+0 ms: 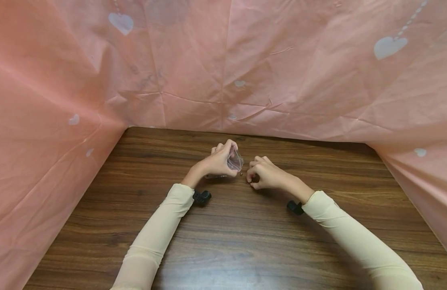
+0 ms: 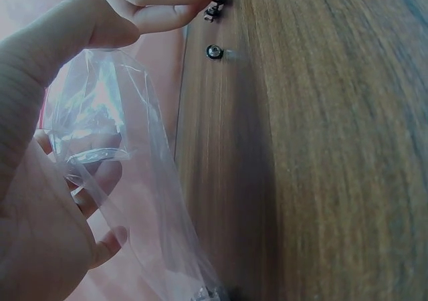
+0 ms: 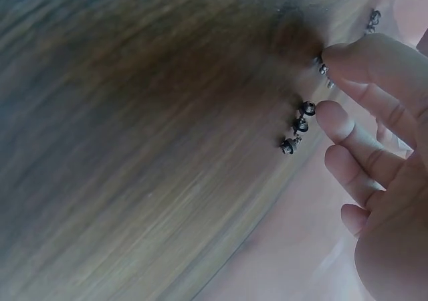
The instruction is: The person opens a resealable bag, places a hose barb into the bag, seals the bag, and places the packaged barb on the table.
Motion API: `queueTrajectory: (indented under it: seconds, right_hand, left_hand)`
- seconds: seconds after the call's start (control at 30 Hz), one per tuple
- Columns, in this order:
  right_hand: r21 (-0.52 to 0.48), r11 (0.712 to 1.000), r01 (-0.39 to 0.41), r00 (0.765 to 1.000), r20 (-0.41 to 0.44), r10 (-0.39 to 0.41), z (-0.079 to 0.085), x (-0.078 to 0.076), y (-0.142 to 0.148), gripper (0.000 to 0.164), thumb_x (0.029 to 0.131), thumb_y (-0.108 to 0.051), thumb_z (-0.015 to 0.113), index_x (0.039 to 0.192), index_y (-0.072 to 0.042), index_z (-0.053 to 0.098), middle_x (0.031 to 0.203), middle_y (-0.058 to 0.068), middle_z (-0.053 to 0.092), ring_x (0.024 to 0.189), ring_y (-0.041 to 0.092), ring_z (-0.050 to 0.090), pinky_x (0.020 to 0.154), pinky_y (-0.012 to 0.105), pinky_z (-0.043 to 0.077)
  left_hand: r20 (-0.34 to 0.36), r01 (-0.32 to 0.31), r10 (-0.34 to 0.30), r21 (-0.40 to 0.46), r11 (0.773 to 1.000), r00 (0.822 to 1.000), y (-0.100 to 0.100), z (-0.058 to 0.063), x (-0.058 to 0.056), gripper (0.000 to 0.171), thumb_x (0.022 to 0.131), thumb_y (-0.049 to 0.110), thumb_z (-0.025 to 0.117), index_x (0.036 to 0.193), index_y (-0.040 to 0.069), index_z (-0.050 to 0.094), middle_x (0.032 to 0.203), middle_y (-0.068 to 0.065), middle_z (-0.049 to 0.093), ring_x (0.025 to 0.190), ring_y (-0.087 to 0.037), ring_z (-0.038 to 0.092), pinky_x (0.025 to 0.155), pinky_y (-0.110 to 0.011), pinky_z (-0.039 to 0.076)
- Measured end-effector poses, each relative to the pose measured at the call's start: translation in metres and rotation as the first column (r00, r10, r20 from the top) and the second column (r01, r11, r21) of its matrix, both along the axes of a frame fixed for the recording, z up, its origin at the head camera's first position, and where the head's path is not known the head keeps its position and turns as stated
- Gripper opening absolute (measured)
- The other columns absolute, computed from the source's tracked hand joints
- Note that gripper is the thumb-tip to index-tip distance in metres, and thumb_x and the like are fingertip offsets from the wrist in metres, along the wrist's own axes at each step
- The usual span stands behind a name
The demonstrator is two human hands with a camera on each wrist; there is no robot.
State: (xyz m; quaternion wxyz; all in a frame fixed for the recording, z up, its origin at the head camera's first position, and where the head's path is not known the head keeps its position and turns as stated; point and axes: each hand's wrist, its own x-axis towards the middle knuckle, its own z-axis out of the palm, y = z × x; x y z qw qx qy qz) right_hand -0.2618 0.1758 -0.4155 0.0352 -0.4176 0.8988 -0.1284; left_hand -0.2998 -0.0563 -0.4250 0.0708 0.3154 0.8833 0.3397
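Note:
My left hand (image 1: 220,160) grips a clear plastic zip bag (image 2: 157,160), its mouth spread and facing right. The thumb lies over the bag's upper side, with the other fingers behind the film. My right hand (image 1: 268,174) is low over the table, just right of the bag. Its thumb and index fingertips come together around a small metal screw (image 3: 323,67), partly hidden by the thumb. Several similar dark-ringed screws (image 3: 299,127) lie in a row by the middle fingertip. Another screw (image 1: 241,174) sits between the hands, close to the bag's mouth.
The brown wood-grain table (image 1: 223,233) spreads under both hands. Pink cloth (image 1: 194,60) with white hearts rises as walls at the back and both sides. Each wrist carries a black camera (image 1: 202,197).

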Motion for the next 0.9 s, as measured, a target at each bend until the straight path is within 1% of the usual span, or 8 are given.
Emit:
queueTrajectory:
  seconds: [0.23, 0.47, 0.67, 0.9]
  right_hand:
    - [-0.003, 1.0, 0.007, 1.0, 0.013, -0.007, 0.0006, -0.0002, 0.0009, 0.014, 0.076, -0.012, 0.084, 0.077, -0.017, 0.071, 0.08, -0.001, 0.058, 0.083, 0.014, 0.039, 0.081, 0.034, 0.026]
    - [0.007, 1.0, 0.021, 1.0, 0.016, -0.021, 0.0004, -0.0002, 0.0025, 0.015, 0.076, -0.012, 0.083, 0.076, -0.018, 0.07, 0.081, -0.002, 0.059, 0.083, 0.014, 0.038, 0.082, 0.034, 0.027]
    - [0.011, 1.0, 0.026, 1.0, 0.013, -0.026, 0.0004, -0.0006, 0.0048, 0.014, 0.076, -0.011, 0.083, 0.075, -0.017, 0.07, 0.082, 0.0, 0.059, 0.083, 0.015, 0.037, 0.081, 0.034, 0.026]
    - [0.011, 1.0, 0.029, 1.0, 0.003, -0.03, 0.0003, -0.0003, 0.0061, 0.017, 0.074, -0.011, 0.082, 0.073, -0.018, 0.067, 0.079, 0.001, 0.056, 0.082, 0.015, 0.037, 0.08, 0.033, 0.026]
  left_hand:
    - [-0.002, 0.002, -0.002, -0.002, 1.0, 1.0, 0.0005, -0.0016, -0.0004, 0.073, 0.073, 0.023, 0.084, 0.125, 0.018, 0.034, 0.106, -0.004, 0.049, 0.11, -0.025, 0.037, 0.105, -0.049, 0.024]
    - [-0.006, 0.0, -0.001, -0.012, 1.0, 1.0, 0.0009, -0.0027, -0.0001, 0.073, 0.073, 0.024, 0.084, 0.125, 0.018, 0.033, 0.106, -0.003, 0.049, 0.108, -0.025, 0.038, 0.104, -0.048, 0.024]
    - [-0.009, 0.001, -0.001, -0.008, 1.0, 1.0, 0.0005, -0.003, -0.0006, 0.074, 0.072, 0.024, 0.084, 0.125, 0.018, 0.033, 0.106, -0.003, 0.051, 0.109, -0.025, 0.038, 0.103, -0.048, 0.024]
    - [-0.007, 0.005, -0.005, 0.002, 1.0, 1.0, 0.0001, -0.0022, -0.0003, 0.073, 0.072, 0.024, 0.084, 0.125, 0.018, 0.034, 0.106, -0.004, 0.051, 0.108, -0.026, 0.038, 0.103, -0.048, 0.024]
